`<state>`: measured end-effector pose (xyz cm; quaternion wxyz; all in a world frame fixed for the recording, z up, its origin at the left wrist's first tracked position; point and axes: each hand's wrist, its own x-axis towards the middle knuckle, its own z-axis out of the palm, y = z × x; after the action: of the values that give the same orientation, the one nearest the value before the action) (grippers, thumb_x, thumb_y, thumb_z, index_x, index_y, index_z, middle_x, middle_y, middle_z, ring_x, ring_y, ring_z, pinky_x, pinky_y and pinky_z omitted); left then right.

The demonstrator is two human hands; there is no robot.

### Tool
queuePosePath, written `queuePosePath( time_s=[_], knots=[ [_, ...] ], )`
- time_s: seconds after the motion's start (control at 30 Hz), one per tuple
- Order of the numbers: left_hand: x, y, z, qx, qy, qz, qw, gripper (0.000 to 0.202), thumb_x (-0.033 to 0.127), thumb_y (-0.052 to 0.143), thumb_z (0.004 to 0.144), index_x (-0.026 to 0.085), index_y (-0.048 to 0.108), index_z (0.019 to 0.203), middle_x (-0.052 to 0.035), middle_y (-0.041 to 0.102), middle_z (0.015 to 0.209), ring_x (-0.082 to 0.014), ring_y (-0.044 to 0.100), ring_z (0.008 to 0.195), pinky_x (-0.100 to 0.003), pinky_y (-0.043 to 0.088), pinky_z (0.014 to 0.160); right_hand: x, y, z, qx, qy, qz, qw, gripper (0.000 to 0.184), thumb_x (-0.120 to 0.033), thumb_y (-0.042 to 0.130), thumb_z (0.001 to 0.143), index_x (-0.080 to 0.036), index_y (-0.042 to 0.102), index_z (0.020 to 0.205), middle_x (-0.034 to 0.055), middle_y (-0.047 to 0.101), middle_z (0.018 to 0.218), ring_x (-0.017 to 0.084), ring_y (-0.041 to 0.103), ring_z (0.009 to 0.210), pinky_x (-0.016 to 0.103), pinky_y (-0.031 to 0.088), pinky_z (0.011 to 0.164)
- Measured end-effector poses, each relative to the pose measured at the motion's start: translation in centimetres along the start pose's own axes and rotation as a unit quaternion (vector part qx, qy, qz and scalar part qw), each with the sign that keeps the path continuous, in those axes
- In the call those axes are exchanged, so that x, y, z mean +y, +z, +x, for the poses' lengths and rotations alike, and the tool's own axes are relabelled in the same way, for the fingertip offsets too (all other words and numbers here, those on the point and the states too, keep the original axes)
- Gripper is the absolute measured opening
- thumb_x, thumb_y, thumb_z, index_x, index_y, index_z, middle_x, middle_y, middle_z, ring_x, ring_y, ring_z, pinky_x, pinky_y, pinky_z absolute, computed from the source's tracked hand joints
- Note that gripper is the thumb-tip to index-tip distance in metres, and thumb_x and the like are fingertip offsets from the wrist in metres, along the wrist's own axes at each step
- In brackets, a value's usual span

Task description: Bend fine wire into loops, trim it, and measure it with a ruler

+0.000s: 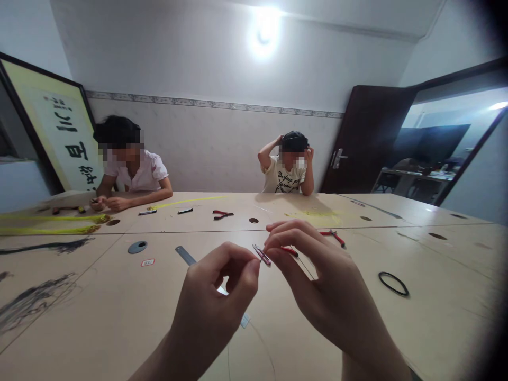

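My left hand and my right hand meet over the middle of the tan table. Both are closed in a pinch on a small thin metal piece with a red part held between their fingertips. A thin clear wire loops down below the hands toward me. A grey metal ruler lies on the table partly under my left hand. Red-handled pliers lie just beyond my right hand.
A black ring lies to the right. Another pair of red pliers and small tools lie farther off. Yellow strands lie at far left. Two people sit across the table; a round grey cap sits left.
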<state>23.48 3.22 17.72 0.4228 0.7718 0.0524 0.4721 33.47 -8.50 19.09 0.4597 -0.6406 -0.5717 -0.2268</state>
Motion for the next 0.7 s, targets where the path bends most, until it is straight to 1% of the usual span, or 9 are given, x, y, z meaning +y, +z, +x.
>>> queuePosePath(
  time_s=[0.1,0.2,0.3,0.33,0.4,0.47,0.6,0.7],
  knots=[
    [0.03,0.10,0.04,-0.001,0.000,0.008,1.000,0.013,0.016,0.057,0.074,0.020,0.064,0.064,0.0038,0.063,0.052,-0.0081,0.053,0.045,-0.015,0.046,0.044,0.03,0.35,0.09,0.009,-0.011,-0.003,1.000,0.017,-0.008,0.053,0.094,-0.022,0.055,0.084,-0.0015,0.060,0.092,0.012,0.057,0.094,0.024,0.044,0.082],
    [0.12,0.12,0.32,0.001,-0.021,-0.027,0.999,0.012,0.016,0.058,0.073,0.020,0.065,0.063,0.0047,0.061,0.051,-0.0065,0.051,0.043,-0.012,0.043,0.040,0.00,0.82,0.22,0.034,-0.018,0.004,0.999,0.017,-0.008,0.057,0.092,-0.022,0.056,0.083,-0.0023,0.061,0.090,0.012,0.059,0.094,0.024,0.045,0.083],
    [0.20,0.17,0.57,0.015,-0.055,-0.077,0.995,0.012,0.017,0.060,0.073,0.020,0.065,0.062,0.0053,0.061,0.052,-0.0053,0.053,0.044,-0.010,0.043,0.040,-0.16,0.95,0.23,0.075,-0.014,0.027,0.997,0.011,-0.014,0.060,0.093,-0.023,0.059,0.087,-0.0030,0.063,0.091,0.011,0.059,0.099,0.023,0.045,0.088],
    [0.22,0.20,0.59,0.023,-0.063,-0.087,0.994,0.012,0.018,0.061,0.073,0.020,0.064,0.062,0.0056,0.061,0.052,-0.0051,0.053,0.044,-0.009,0.044,0.040,-0.24,0.87,0.18,0.075,-0.006,0.033,0.997,0.009,-0.016,0.060,0.093,-0.023,0.059,0.087,-0.0032,0.063,0.091,0.011,0.059,0.099,0.023,0.045,0.088],
    [0.25,0.25,0.50,0.040,-0.066,-0.091,0.993,0.013,0.017,0.061,0.074,0.020,0.064,0.061,0.0063,0.061,0.051,-0.0048,0.054,0.045,-0.009,0.044,0.041,-0.40,0.64,0.03,0.045,0.017,0.047,0.998,0.010,-0.020,0.061,0.093,-0.023,0.059,0.083,-0.0036,0.063,0.089,0.011,0.059,0.096,0.023,0.045,0.085],
    [0.24,0.28,0.32,0.057,-0.045,-0.065,0.995,0.014,0.015,0.060,0.075,0.021,0.063,0.062,0.0071,0.062,0.052,-0.0048,0.055,0.046,-0.008,0.045,0.043,-0.52,0.45,-0.08,0.014,0.038,0.056,0.998,0.012,-0.021,0.062,0.092,-0.024,0.060,0.080,-0.0043,0.063,0.087,0.011,0.060,0.092,0.024,0.046,0.081],
    [0.02,0.24,-0.01,0.076,0.039,0.018,0.996,0.014,0.012,0.058,0.077,0.022,0.061,0.067,0.0078,0.061,0.055,-0.0056,0.054,0.048,-0.011,0.047,0.048,-0.52,0.54,-0.01,0.010,0.048,0.056,0.997,0.010,-0.020,0.064,0.090,-0.026,0.063,0.083,-0.0046,0.064,0.088,0.011,0.062,0.087,0.024,0.047,0.077],
    [-0.22,0.16,-0.14,0.074,0.078,0.064,0.992,0.015,0.009,0.056,0.079,0.021,0.058,0.070,0.0067,0.060,0.058,-0.0072,0.055,0.050,-0.015,0.049,0.050,-0.38,0.81,0.11,-0.002,0.050,0.077,0.996,0.011,-0.020,0.062,0.091,-0.026,0.065,0.082,-0.0032,0.066,0.087,0.013,0.063,0.086,0.025,0.049,0.074]
  ],
)
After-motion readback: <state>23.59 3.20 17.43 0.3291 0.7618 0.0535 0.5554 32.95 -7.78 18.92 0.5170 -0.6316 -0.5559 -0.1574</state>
